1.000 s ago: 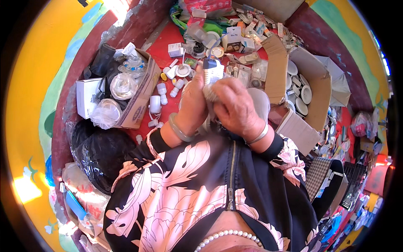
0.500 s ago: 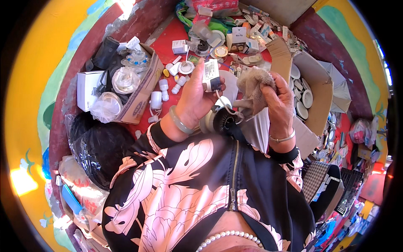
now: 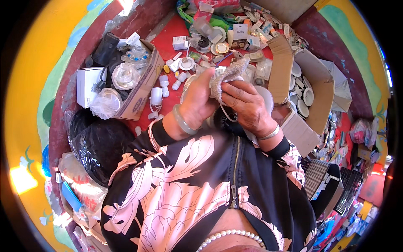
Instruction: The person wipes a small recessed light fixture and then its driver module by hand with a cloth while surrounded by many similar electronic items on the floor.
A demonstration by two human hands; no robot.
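Note:
In front of my chest my left hand (image 3: 196, 100) is closed round a small box-shaped power unit (image 3: 218, 71) with a white label. Most of the unit is hidden by a fuzzy beige-grey cloth (image 3: 231, 76). My right hand (image 3: 248, 106) grips that cloth and presses it against the unit, its fingers bent over the fabric. A thin white cord (image 3: 227, 112) hangs from the unit down toward a dark, round, finned lamp part (image 3: 222, 121) near my jacket. Part of a white disc (image 3: 265, 95) shows beside my right hand.
At the left stands a cardboard box (image 3: 145, 86) of lamp parts, with a black plastic bag (image 3: 94, 145) nearer me. An open carton (image 3: 321, 98) of white round fittings is at the right. White bulb holders (image 3: 156, 96) and small boxes (image 3: 180, 42) lie on the red surface (image 3: 170, 33).
My right hand has moved left and brought the cloth onto the power unit, covering most of it. My left hand still holds the unit and has turned slightly.

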